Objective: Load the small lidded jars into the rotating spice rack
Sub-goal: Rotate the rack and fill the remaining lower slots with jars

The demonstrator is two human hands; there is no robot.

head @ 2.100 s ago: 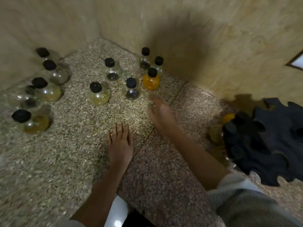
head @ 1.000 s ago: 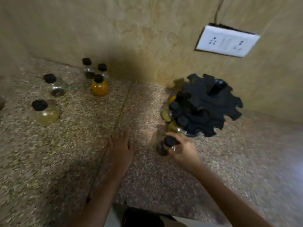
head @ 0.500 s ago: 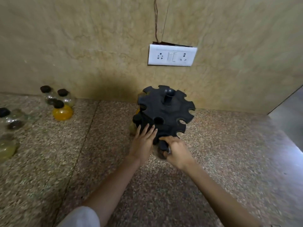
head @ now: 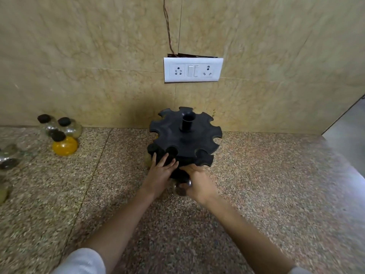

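A black rotating spice rack (head: 185, 139) with notched tiers stands on the speckled stone counter (head: 256, 194) close to the wall. My left hand (head: 160, 174) rests with straight fingers against the rack's lower left side. My right hand (head: 198, 181) grips a small clear jar with dark contents (head: 180, 188) at the rack's lower front edge; its lid is hidden under the tier. To the left stand an orange-filled jar (head: 64, 146) and two clear black-lidded jars (head: 59, 125).
More jars (head: 8, 159) sit blurred at the far left edge of the counter. A white switch and socket plate (head: 193, 69) is on the tiled wall above the rack. The counter ends at the right (head: 343, 147).
My right hand carried the jar from the counter up to the rack's lower tier. My left hand moved off the counter onto the rack. The view swung right toward the rack.
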